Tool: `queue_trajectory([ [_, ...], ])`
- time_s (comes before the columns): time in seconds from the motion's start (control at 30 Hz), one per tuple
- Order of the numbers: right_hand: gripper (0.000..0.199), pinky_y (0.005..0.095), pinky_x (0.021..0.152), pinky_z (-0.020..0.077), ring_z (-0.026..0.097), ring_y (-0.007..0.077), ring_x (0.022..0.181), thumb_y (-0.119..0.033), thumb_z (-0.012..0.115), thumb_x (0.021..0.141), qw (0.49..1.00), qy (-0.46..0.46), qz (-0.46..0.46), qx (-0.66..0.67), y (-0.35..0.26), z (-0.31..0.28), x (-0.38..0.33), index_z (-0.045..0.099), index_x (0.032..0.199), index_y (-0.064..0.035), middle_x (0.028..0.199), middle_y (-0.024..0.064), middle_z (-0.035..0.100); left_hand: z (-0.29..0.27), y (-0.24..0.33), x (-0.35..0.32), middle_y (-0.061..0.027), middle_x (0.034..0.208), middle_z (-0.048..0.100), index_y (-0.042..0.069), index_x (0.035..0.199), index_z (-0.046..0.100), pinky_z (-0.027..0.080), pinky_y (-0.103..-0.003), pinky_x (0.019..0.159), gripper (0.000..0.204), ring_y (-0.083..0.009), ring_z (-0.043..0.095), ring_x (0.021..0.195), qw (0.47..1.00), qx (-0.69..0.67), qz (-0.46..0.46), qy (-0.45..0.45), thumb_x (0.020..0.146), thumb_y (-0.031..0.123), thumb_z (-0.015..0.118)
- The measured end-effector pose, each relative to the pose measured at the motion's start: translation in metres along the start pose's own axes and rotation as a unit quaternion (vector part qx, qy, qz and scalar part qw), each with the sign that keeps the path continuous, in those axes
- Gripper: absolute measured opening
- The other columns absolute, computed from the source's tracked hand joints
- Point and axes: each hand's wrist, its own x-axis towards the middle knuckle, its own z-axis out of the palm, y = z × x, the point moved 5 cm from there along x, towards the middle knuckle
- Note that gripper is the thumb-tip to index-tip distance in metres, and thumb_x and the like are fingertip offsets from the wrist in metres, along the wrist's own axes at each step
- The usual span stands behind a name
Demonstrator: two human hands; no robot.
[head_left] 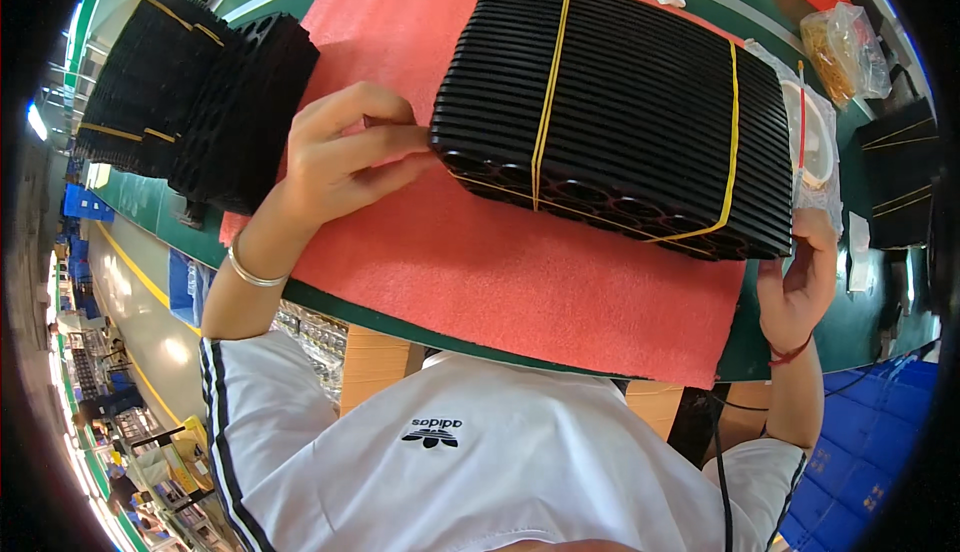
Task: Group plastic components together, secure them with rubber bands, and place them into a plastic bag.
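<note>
Squinting at my feed from way over here, I can't work out the left hand [345, 157]. What's it on?

The near left corner of the big black ribbed stack [640, 102], as far as I can see. Thumb and fingers bunch up at the edge with the tips close together, but I can't tell if they're pinching it or just touching.

And the right hand [798, 277]?

That one's at the near right corner. I get a gap between thumb and index finger, but the tips are partly hidden by the stack, so clamped or not, I can't tell.

Where's the stack, exactly?

Over the right part of the pinkish-red foam sheet [480, 282], on the green table [750, 342]. Two yellow bands [551, 82] cross its top and a strand runs along the near side. Flat or slightly raised, I can't say.

What else do you get?

Another banded black pile [140, 72] at far left, a third banded block [900, 177] at far right, and a clear bag [848, 52] of yellow stuff near the top right.
</note>
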Motion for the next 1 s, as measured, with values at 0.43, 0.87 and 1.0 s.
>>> queue_trajectory([
  [0.43,0.044,0.0243,0.069,0.0374,0.044,0.0128,0.079,0.007,0.052,0.062,0.998,-0.008,0.037,0.043,0.008,0.004,-0.004,0.048,0.106,-0.0014,0.102,0.0078,0.048,0.005,0.001,0.002,-0.0060,0.074,0.056,0.003,0.075,0.066,0.045,-0.027,0.050,0.024,-0.0199,0.057,0.060,1.000,-0.020,0.000,-0.015,0.053,0.002,0.075],
  [0.87,0.075,0.0277,0.082,0.0411,0.049,0.0178,0.101,-0.005,0.060,0.064,0.989,-0.054,0.086,0.104,0.002,0.012,0.006,0.034,0.134,0.0023,0.122,0.0117,0.045,0.017,-0.018,-0.006,-0.0134,0.107,0.053,-0.003,0.109,0.054,0.047,-0.028,0.072,0.046,-0.0218,0.058,0.085,0.974,-0.122,-0.186,-0.052,0.064,-0.005,0.065],
  [1.0,0.085,0.0359,0.096,0.0360,0.043,0.0283,0.119,-0.017,0.067,0.063,0.989,-0.142,0.023,0.029,0.001,0.012,0.005,0.029,0.136,0.0049,0.135,0.0196,0.037,0.026,-0.016,-0.009,-0.0196,0.131,0.037,-0.004,0.124,0.045,0.035,-0.037,0.098,0.049,-0.0331,0.040,0.120,0.971,-0.146,-0.162,-0.097,0.078,0.008,0.055],
])
